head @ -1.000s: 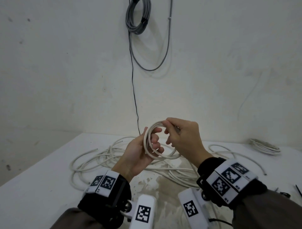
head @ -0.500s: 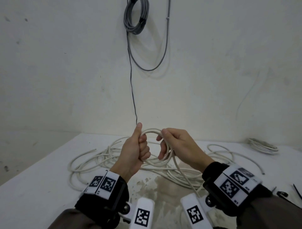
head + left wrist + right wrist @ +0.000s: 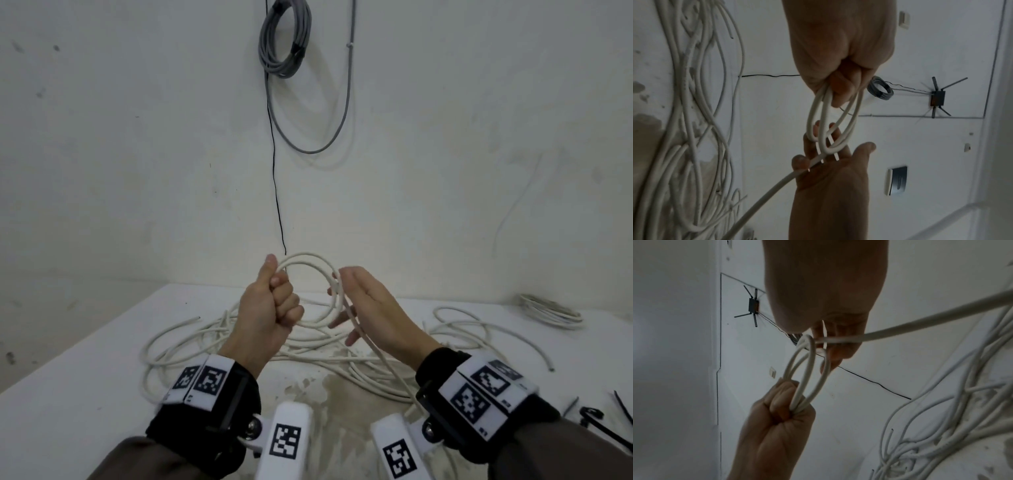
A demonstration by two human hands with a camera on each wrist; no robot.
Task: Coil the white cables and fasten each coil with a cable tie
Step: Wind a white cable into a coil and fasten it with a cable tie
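Observation:
A small coil of white cable [image 3: 308,256] stands upright in the air between my hands, above the table. My left hand [image 3: 270,308] grips the coil's left side in a fist, thumb pointing up. My right hand [image 3: 371,308] is spread flat with straight fingers against the coil's right side. The cable's free run [image 3: 376,353] slides across that palm and down to the table. The left wrist view shows the coil [image 3: 813,113] hanging from my left fist [image 3: 838,40]. From the right wrist, the coil [image 3: 807,369] crosses my right fingers [image 3: 838,353].
A loose tangle of white cable [image 3: 205,339] sprawls over the white table [image 3: 68,394]. A bundled white coil [image 3: 548,311] lies at the back right. Black cable ties [image 3: 589,413] lie near the right edge. A grey cable coil [image 3: 284,37] hangs on the wall.
My right hand has let go of the coil and spread open against its side. The left hand closed into a fist round the coil, thumb up. The coil now looks wider.

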